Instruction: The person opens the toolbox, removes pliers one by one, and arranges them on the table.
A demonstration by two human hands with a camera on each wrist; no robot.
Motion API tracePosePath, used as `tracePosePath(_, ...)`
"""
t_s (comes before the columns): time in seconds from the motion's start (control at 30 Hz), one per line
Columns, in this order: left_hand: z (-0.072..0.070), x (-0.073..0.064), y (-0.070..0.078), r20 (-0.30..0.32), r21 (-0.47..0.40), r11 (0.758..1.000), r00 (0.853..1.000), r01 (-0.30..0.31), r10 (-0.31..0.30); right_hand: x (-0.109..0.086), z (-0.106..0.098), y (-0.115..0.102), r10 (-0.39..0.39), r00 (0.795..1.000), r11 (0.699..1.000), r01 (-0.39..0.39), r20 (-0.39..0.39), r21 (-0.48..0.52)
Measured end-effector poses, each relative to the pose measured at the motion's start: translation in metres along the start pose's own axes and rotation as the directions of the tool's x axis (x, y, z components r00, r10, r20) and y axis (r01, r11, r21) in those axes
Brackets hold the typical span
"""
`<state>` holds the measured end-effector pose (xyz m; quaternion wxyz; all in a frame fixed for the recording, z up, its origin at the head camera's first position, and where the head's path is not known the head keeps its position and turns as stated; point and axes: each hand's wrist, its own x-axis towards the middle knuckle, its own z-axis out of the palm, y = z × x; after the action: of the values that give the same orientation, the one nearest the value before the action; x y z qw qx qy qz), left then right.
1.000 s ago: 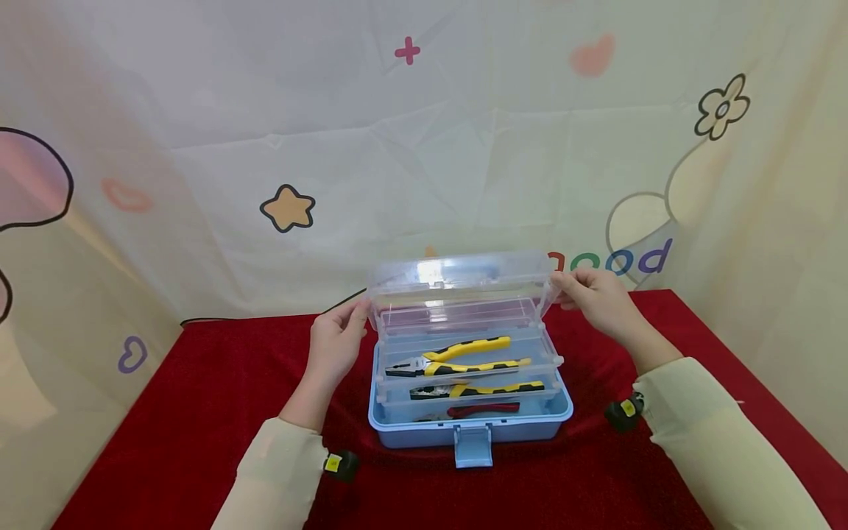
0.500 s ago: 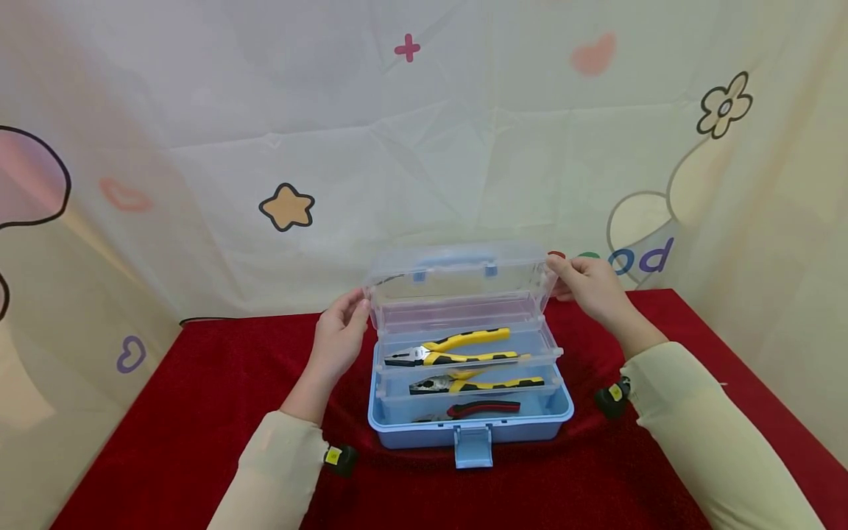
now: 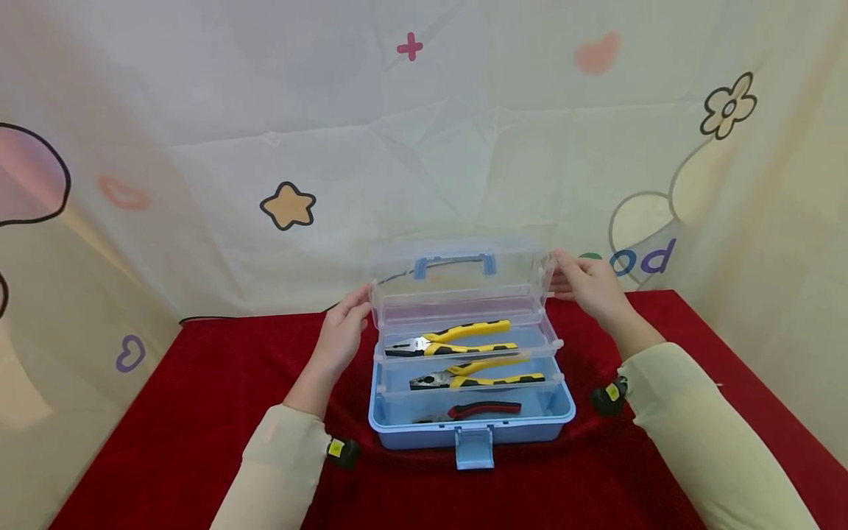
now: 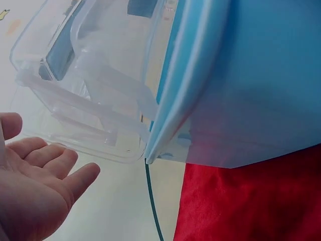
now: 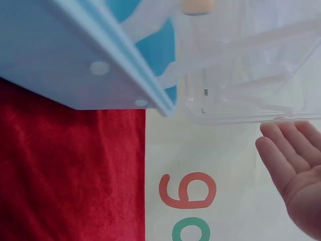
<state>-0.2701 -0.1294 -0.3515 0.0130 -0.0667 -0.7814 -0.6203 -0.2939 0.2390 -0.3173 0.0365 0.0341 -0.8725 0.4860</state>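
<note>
On the red velvety cloth (image 3: 192, 412) over the worktop stands an open light-blue plastic toolbox (image 3: 424, 439), its blue latch (image 3: 474, 447) hanging at the front. Its clear plastic lid (image 3: 457, 278) is raised at the back, above two tiered clear plastic trays. Pliers with yellow-and-black handles (image 3: 467, 330) lie in the upper tray, a second yellow-and-black-handled pair (image 3: 503, 380) in the lower, and a red-and-black-handled tool (image 3: 490, 408) in the blue base.

The left hand (image 3: 341, 335) is at the lid's left edge, fingers loose and clasping nothing; I cannot tell whether they touch. The right hand (image 3: 596, 291) has straight fingers, their tips against the right edge, with no grasp.

The step in hand, I judge, is the opening of the toolbox. The next move calls for even, gentle support on both sides until the lid rests by itself, then letting go without jolting the trays.
</note>
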Motion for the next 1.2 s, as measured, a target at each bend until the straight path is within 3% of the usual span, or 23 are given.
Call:
tracePosePath(0.23,-0.002,0.006,-0.001,0.051,0.035,0.999,0.999,0.009,-0.011,-0.007,0.003,0.004,-0.028,0.996,0.995,0.02,0.09,0.094)
tracePosePath(0.43,-0.003,0.009,-0.006,0.096,0.022,1.0,0.995,-0.022,0.02,-0.007,0.004,0.01,-0.063,0.988,0.994,0.049,0.14,0.099)
tracePosePath(0.6,-0.002,0.01,-0.011,0.095,0.017,1.0,0.995,-0.009,0.007,-0.007,0.008,0.015,-0.081,0.978,0.991,0.059,0.192,0.117)
tracePosePath(0.8,-0.001,0.011,-0.017,0.083,0.034,0.999,0.996,0.027,-0.03,-0.006,0.011,0.021,-0.068,0.977,0.99,0.041,0.204,0.131)
tracePosePath(1.2,0.002,0.013,-0.03,0.13,0.003,0.999,0.99,0.05,-0.05,-0.003,0.019,0.033,-0.064,0.978,0.989,0.036,0.201,0.142)
